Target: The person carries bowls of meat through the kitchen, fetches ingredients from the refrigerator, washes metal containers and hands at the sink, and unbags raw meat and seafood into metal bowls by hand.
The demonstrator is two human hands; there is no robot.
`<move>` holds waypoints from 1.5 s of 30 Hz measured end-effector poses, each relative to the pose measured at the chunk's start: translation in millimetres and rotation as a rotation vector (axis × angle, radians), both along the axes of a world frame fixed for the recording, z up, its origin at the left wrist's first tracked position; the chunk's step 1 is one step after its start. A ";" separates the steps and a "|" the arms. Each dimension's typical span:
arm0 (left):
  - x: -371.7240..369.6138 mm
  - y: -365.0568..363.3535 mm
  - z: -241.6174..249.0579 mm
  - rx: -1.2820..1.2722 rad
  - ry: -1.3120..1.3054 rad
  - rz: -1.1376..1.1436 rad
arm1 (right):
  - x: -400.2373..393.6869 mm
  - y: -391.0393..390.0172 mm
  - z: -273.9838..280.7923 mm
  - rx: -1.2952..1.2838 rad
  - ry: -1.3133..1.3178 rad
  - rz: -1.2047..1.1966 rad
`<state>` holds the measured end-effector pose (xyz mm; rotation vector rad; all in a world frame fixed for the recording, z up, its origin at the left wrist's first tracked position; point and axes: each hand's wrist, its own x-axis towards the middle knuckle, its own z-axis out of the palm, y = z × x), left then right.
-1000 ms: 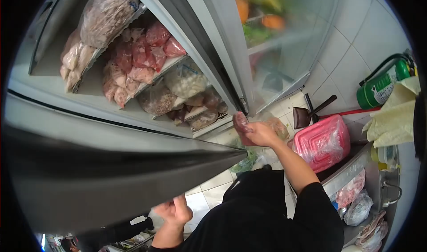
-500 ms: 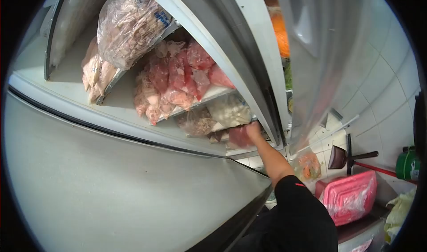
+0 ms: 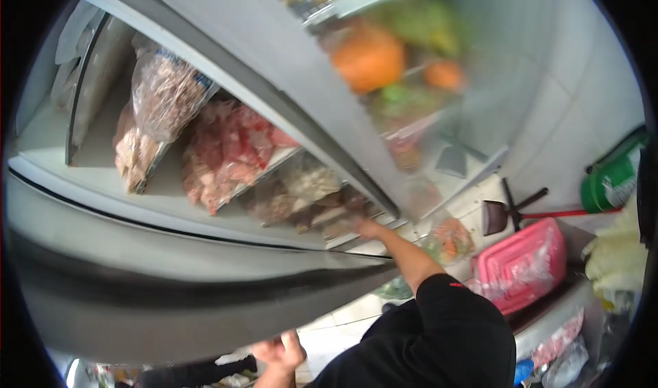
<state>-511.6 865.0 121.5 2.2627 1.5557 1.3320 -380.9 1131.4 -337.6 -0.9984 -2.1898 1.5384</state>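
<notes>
My right hand (image 3: 370,228) reaches into the bottom level of an open upright freezer. It is smeared by motion and its fingers are partly hidden among bagged pieces (image 3: 329,214), so I cannot tell whether it holds one. Just above lies a clear bag of pale food (image 3: 310,181). My left hand (image 3: 279,352) is closed at the lower edge of the grey freezer door (image 3: 205,319), thumb showing. Bagged pink and red meat (image 3: 233,148) fills the shelf higher up. Beyond it, a large clear bag of pale meat (image 3: 164,93) rests on another shelf.
A neighbouring section shows blurred orange (image 3: 370,57) and green produce. On the tiled floor lie a bag of orange and green vegetables (image 3: 449,240) and a dustpan (image 3: 495,216). A pink plastic-wrapped tub (image 3: 521,261) and a green container (image 3: 610,182) stand at the right.
The view has turned, bringing my left hand and the door's lower edge into sight. The dark red piece earlier under my right hand no longer shows clearly. More of the neighbouring produce is visible.
</notes>
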 end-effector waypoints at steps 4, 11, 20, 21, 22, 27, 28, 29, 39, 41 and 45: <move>36.6 60.7 14.8 -0.013 -0.029 0.096 | 94.2 -117.9 26.0 -0.781 0.369 -0.793; 90.1 129.8 15.7 0.777 0.141 -0.234 | 214.7 -329.4 153.6 -0.394 0.211 -1.251; 168.8 224.6 -5.1 0.652 0.848 -0.049 | 177.9 -557.0 282.7 -0.354 0.197 -1.767; 165.1 230.5 -0.7 0.538 0.725 -0.206 | 168.4 -581.4 281.3 -0.377 0.256 -1.793; 163.2 241.4 0.3 0.487 0.698 -0.227 | 162.6 -605.2 276.2 -0.407 0.217 -1.816; 167.4 276.3 28.2 0.232 0.825 -0.052 | 131.5 -683.7 263.9 -0.480 0.196 -1.960; 169.6 272.4 26.8 0.239 0.810 -0.056 | 125.0 -693.8 265.8 -0.453 0.168 -1.976; 184.6 268.5 25.4 0.199 0.837 0.006 | 123.2 -705.6 267.8 -0.448 0.142 -1.972; 367.6 -32.9 121.4 0.435 -0.132 -0.795 | 122.9 -868.7 315.6 -0.257 0.042 -2.131; 392.2 -112.3 129.2 0.616 -0.196 -0.952 | 119.3 -917.1 319.1 -0.265 -0.081 -2.179; 417.5 -278.0 90.4 0.365 -0.280 -1.385 | 103.7 -1020.9 288.4 -0.308 0.062 -2.417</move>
